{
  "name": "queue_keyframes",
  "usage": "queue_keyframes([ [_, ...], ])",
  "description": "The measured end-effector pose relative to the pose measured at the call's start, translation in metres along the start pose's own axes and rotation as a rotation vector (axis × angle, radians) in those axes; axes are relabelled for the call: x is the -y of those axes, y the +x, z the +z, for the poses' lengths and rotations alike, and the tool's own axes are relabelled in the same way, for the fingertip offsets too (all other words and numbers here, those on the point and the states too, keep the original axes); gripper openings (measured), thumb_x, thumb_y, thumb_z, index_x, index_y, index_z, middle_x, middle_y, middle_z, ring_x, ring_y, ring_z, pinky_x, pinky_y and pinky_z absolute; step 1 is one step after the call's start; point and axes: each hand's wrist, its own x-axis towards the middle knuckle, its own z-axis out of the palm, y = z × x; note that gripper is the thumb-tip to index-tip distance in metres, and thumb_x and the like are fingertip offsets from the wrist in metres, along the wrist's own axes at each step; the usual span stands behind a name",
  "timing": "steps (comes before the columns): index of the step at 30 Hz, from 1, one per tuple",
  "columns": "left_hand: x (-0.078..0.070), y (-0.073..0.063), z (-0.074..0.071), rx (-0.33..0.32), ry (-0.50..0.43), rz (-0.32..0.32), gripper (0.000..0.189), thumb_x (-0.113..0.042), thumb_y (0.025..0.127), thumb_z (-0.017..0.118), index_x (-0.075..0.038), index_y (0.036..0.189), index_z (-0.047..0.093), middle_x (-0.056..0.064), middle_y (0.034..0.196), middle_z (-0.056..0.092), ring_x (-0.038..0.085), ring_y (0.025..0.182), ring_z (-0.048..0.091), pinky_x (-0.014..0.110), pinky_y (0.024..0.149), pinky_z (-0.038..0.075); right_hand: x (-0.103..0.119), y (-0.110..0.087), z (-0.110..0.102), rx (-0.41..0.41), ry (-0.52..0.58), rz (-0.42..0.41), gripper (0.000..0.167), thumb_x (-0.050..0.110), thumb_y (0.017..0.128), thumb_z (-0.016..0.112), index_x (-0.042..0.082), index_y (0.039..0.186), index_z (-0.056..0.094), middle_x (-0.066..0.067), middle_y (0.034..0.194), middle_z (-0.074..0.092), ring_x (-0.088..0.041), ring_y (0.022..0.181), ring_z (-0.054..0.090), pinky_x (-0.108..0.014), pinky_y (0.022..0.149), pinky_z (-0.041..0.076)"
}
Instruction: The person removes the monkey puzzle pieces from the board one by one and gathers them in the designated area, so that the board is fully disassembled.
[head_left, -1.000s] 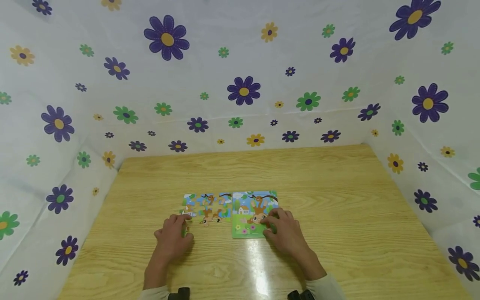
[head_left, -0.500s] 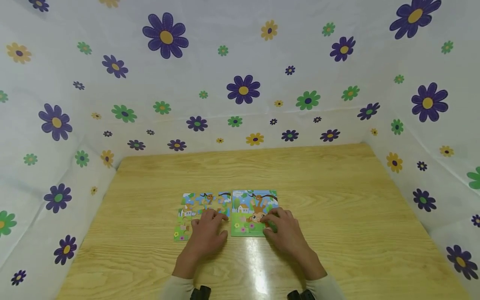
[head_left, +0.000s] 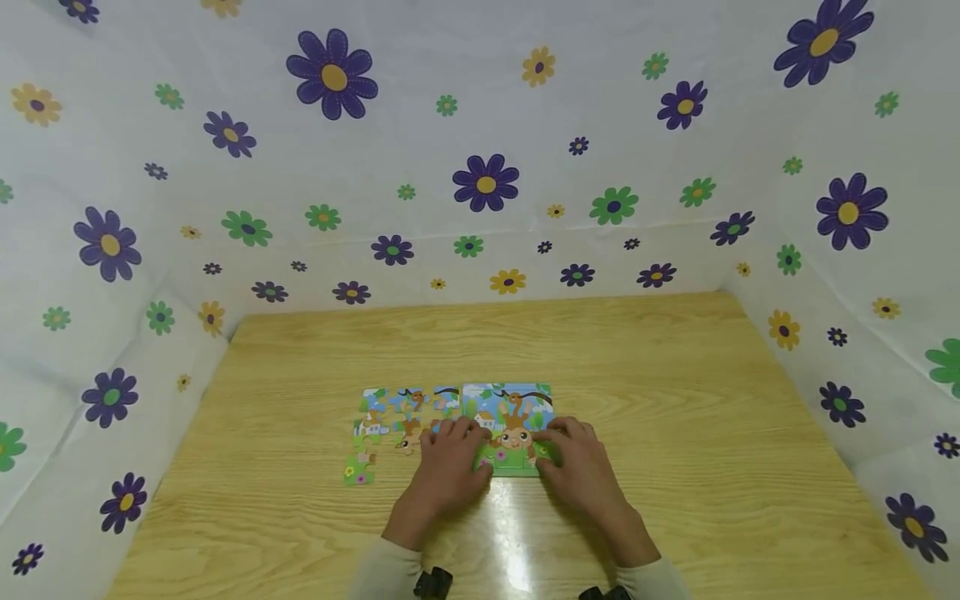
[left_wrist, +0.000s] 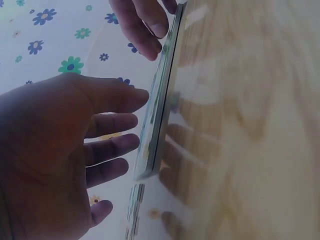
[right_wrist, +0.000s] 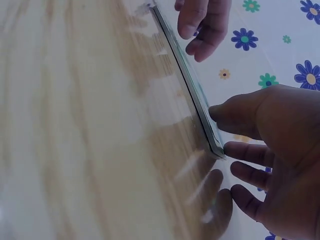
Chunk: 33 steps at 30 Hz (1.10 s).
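Note:
A square jigsaw puzzle board (head_left: 513,408) with a monkey picture lies on the table in the head view. My left hand (head_left: 450,467) is over its left side, thumb near the front-left corner and fingertips on the picture's edge. My right hand (head_left: 581,462) rests at the right side, fingertips on that edge. In the right wrist view its thumb (right_wrist: 232,112) lies against the board's rim. From the left wrist view, the left fingers (left_wrist: 111,150) reach loosely toward the board's side. Left of the board lie loose jigsaw pieces (head_left: 371,402), partly hidden by the left hand.
The wooden table (head_left: 675,375) is bounded by a white flowered cloth (head_left: 420,150) at the back and sides. A green flowered corner piece (head_left: 357,475) lies nearest the front among the loose pieces.
My left hand has moved right, from the loose pieces to the board's left side. The right hand has stayed at the right edge, its fingers slightly shifted outward.

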Motion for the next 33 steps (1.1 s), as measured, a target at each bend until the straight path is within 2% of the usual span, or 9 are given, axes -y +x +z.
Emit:
queue_keyframes([
  [6,-0.008,0.004,0.007,0.018,0.016,0.013,0.032,-0.032,0.090,0.059,-0.022,0.120,0.061,-0.001,0.120,0.053,0.019,0.102,0.045,0.047,0.082,0.029,-0.001,0.000,-0.002,0.055,-0.006,0.052,0.029,0.022,0.082,0.075,0.018,0.111,0.073,-0.001,0.122,0.058,-0.030,0.115,0.052,-0.051,0.088,0.045],
  [11,-0.012,0.006,0.011,0.024,0.007,-0.036,0.034,-0.037,0.089,0.064,-0.022,0.119,0.062,-0.001,0.119,0.051,0.019,0.101,0.043,0.047,0.082,0.030,-0.001,0.000,-0.004,0.067,-0.028,0.048,0.031,0.022,0.082,0.076,0.018,0.112,0.073,-0.003,0.124,0.058,-0.032,0.115,0.053,-0.052,0.087,0.046],
  [20,-0.018,0.012,0.007,0.041,-0.062,-0.110,0.034,-0.034,0.085,0.072,-0.019,0.114,0.063,0.000,0.112,0.052,0.019,0.101,0.043,0.049,0.084,0.031,0.001,0.001,-0.004,0.052,-0.043,0.027,0.031,0.023,0.081,0.078,0.018,0.111,0.074,-0.003,0.122,0.058,-0.031,0.112,0.054,-0.051,0.084,0.048],
  [28,-0.018,0.014,0.006,0.034,-0.059,-0.106,0.035,-0.032,0.084,0.073,-0.020,0.114,0.060,-0.002,0.107,0.054,0.018,0.095,0.043,0.048,0.082,0.031,-0.001,0.003,-0.003,0.047,-0.062,0.028,0.031,0.023,0.081,0.078,0.019,0.111,0.074,-0.003,0.121,0.058,-0.032,0.111,0.054,-0.052,0.082,0.048],
  [33,-0.017,0.013,0.008,0.012,-0.055,-0.089,0.033,-0.028,0.081,0.071,-0.022,0.110,0.058,-0.004,0.104,0.057,0.019,0.095,0.049,0.049,0.083,0.031,-0.002,0.003,-0.002,0.049,-0.063,0.028,0.031,0.024,0.081,0.078,0.019,0.111,0.074,-0.003,0.121,0.058,-0.031,0.111,0.054,-0.051,0.082,0.047],
])
